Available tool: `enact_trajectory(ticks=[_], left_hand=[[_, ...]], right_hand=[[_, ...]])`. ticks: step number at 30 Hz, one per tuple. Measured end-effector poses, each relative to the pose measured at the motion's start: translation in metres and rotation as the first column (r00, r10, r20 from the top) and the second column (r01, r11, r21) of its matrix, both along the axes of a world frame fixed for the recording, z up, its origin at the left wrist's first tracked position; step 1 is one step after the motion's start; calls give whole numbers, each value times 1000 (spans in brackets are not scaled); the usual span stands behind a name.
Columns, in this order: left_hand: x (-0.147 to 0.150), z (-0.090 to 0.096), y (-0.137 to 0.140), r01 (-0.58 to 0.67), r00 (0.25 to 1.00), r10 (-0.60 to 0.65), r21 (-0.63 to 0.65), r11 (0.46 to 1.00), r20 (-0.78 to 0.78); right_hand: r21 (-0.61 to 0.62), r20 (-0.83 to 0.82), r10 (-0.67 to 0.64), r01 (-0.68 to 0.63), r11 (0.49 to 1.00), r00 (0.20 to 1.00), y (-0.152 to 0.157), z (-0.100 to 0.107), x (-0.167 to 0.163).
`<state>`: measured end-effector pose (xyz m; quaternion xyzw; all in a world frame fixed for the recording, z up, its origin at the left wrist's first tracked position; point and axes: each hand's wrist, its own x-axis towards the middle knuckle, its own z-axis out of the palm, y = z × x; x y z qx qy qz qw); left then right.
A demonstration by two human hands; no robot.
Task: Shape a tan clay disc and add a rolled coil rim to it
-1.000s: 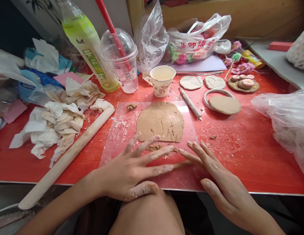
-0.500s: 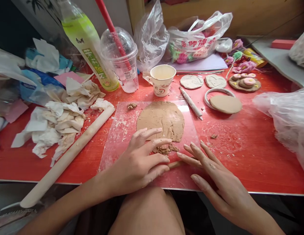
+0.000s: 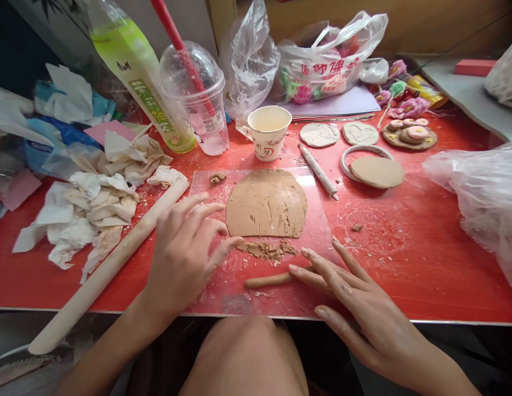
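Toward the tabletop's (image 3: 425, 264) far edge, a white bag (image 3: 332, 69) carries red Chinese characters, a green bottle (image 3: 132, 66) has Chinese writing too blurred to read surely, and a paper cup (image 3: 269, 135) shows "国". Close to the near edge, a clay roll (image 3: 266, 280) lies on a clear sheet (image 3: 320, 220). The right hand (image 3: 359, 302), unclenched, lays its fingers over the roll's right part. The left hand (image 3: 179, 258), loosely curled and empty, has shifted left since the earlier frame, uncovering the roll's left end.

Coloured tan in clay slab (image 3: 264, 206) and near clay roll (image 3: 268, 280), red across the tabletop (image 3: 429, 253), red-lettered on the far carrier bag (image 3: 324, 69).
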<state>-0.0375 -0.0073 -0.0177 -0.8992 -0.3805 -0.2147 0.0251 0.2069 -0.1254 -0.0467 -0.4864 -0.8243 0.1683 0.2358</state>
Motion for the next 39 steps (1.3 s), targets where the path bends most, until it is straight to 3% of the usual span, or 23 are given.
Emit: enact_trajectory(ticks=[3,8,11,15,18,22,26,30,35,39], left_hand=[[-15,-3,-2,-90,996,90,18,996,7],[-28,-10,-12,-147,989,147,-16,989,16],[-31,-13,-14,-170,985,171,-32,985,24],[-32,-17,-13,-181,983,183,-34,983,36],[-32,-19,-13,-183,982,184,-35,983,43],[-34,-20,-13,-178,983,180,-38,983,37],[-35,-21,-14,-180,983,181,-24,983,21],[-36,-22,-14,-183,983,183,-27,983,16],[-35,-22,-15,-182,983,182,-16,983,21],[-32,-25,-16,-176,984,177,72,982,-14]], right_hand=[[30,6,75,-75,997,997,-2,0,2],[75,82,-29,22,997,996,-4,-3,3],[70,47,32,-35,997,998,-5,-4,4],[96,130,-20,8,995,991,-7,-6,7],[113,97,22,-33,993,995,-11,-8,9],[183,43,-110,100,978,993,-18,-10,9],[222,148,-111,76,972,983,-16,-13,2],[251,238,-212,150,956,948,-14,-13,-4],[309,183,-151,89,947,971,-35,-18,-3],[342,185,-241,167,925,953,-34,-20,-8]])
